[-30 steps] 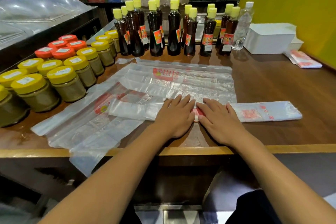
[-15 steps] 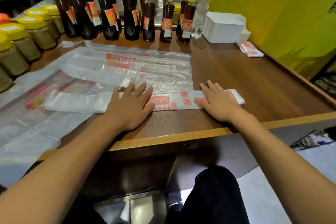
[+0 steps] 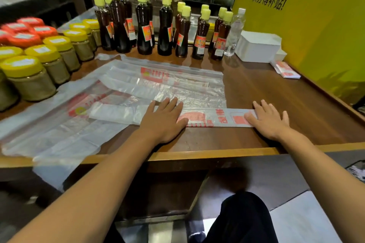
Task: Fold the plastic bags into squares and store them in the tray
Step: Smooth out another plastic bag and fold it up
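Honestly, with my left hand [image 3: 163, 119] and right hand [image 3: 269, 119] both pressing flat, fingers straight, on the folded bag strip [image 3: 213, 117] near the counter edge [image 3: 197, 155], I reckon that slick plastic could spring open once I lift off.

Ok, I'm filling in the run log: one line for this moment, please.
stage: flattening strip | left hand: flat on folded bag strip | right hand: flat on strip's end | white tray: far right, untouched

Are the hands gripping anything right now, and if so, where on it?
Nothing gripped: left hand presses flat on the bag strip mid-length, right hand flat on its right end.
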The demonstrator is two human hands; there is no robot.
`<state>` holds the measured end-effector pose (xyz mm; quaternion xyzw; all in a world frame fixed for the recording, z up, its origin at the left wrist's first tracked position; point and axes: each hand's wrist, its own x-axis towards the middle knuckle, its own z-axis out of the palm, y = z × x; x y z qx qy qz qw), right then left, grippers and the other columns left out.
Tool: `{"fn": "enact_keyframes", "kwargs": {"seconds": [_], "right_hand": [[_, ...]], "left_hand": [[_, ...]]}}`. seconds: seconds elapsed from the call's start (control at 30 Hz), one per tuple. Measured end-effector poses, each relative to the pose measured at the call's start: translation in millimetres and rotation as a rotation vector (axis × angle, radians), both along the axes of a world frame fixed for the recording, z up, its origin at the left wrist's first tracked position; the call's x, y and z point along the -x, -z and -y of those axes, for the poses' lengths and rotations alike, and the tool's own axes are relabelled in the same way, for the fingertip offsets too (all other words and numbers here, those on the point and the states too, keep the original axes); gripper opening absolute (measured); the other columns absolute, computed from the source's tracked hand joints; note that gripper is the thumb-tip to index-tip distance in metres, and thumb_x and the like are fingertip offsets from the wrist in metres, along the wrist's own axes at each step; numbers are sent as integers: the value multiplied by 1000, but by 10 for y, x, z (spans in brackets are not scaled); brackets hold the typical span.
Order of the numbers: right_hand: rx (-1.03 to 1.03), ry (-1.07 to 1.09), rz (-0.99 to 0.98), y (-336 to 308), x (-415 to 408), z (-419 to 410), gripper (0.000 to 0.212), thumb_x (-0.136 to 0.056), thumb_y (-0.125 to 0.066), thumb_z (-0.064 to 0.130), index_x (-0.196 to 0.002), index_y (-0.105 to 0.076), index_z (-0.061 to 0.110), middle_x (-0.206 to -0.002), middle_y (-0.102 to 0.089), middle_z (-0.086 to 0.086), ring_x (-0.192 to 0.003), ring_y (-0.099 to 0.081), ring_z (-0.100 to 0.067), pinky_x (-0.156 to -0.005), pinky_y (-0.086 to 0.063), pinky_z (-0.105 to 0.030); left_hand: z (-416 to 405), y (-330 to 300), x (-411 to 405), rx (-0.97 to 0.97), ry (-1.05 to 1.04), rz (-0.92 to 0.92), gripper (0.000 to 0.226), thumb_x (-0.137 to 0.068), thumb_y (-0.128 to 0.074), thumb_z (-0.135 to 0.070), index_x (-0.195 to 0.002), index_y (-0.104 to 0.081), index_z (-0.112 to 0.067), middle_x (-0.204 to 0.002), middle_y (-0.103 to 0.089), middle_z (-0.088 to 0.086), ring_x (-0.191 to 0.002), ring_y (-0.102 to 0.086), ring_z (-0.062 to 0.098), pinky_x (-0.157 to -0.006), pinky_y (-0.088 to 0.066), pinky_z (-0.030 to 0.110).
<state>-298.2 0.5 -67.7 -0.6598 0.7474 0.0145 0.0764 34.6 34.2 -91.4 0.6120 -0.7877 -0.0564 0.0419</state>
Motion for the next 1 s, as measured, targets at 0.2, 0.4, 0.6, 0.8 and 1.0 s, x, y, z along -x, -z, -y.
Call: {"fn": "enact_keyframes", "kwargs": {"seconds": [0.2, 0.4, 0.6, 0.8, 1.0], "right_hand": [[379, -143, -8, -60, -670, -394, 47, -97, -51, 48, -142, -45, 34, -149, -35, -4, -138, -29, -28, -117, -13, -54], [191, -172, 160, 10, -754, -217, 41, -101, -44, 49, -139, -49, 35, -150, -43, 4, -138, -38, -22, -116, -22, -53], [198, -153, 291, -42, -500, 424, 38, -105, -39, 47, -135, -55, 30, -150, -49, 1, -141, -39, -25, -118, -15, -56], [342, -84, 260, -26, -512, 799, 48, -94, -57, 49, -140, -51, 36, -156, -24, -6, -138, -28, -34, -113, -22, -50], [404, -32, 430, -14, -735, 614, 36, -96, -57, 46, -123, -66, 24, -134, -55, -7, -118, -53, -28, -102, -45, -45]], "left_hand": [[-33, -7, 39, 102, -63, -163, 68, -99, -38, -60, -155, -26, -23, -161, -28, 2, -150, -22, 24, -123, -13, 49], [-57, -178, 117, 24, -151, -299, 53, -101, -46, -49, -147, -35, -25, -151, -41, 1, -140, -36, 26, -118, -20, 50], [-81, -342, -13, -117, 78, -371, 40, -107, -30, -46, -123, -60, -25, -128, -59, -6, -116, -51, 18, -108, -32, 53], [-105, -288, -9, -64, 183, -174, 39, -102, -50, -43, -140, -49, -36, -151, -39, -10, -130, -38, 20, -107, -31, 44], [-46, -162, 284, 25, 29, -163, 41, -103, -45, -34, -143, -44, -23, -143, -38, 4, -125, -42, 26, -99, -35, 41]]}}
